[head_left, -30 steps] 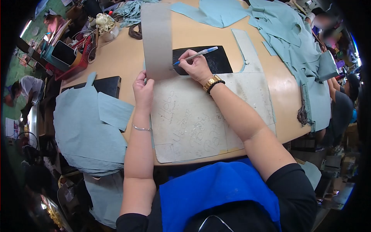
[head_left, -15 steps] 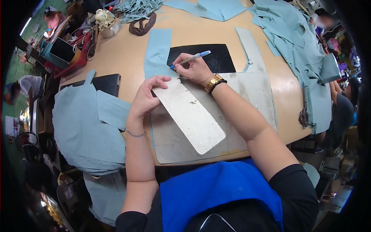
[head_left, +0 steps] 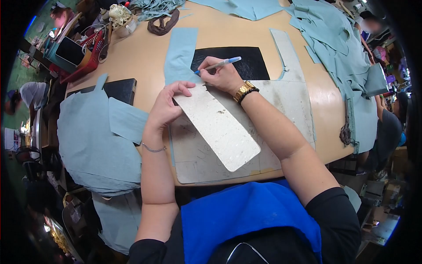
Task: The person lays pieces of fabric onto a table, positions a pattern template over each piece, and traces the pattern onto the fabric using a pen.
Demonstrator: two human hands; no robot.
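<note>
My right hand grips a pen with a blue tip, which points down at a light blue fabric piece. At its upper end, a narrow off-white card strip with rounded corners is held by my left hand, thumb and fingers closed on its edge. The strip lies slanted over a larger grey card template with pencil-like marks. Beyond my right hand is a black mat, partly under the template. The fabric under my left hand is partly hidden.
Stacked blue fabric lies at the left, over a dark board. A red basket holds things behind it. More fabric heaps at the right, and a brown cloth loop sits at the back. Other people are near the edges.
The strip's near end has swung slightly to the right and up. My right hand and the pen have shifted slightly up; both hands keep their holds.
</note>
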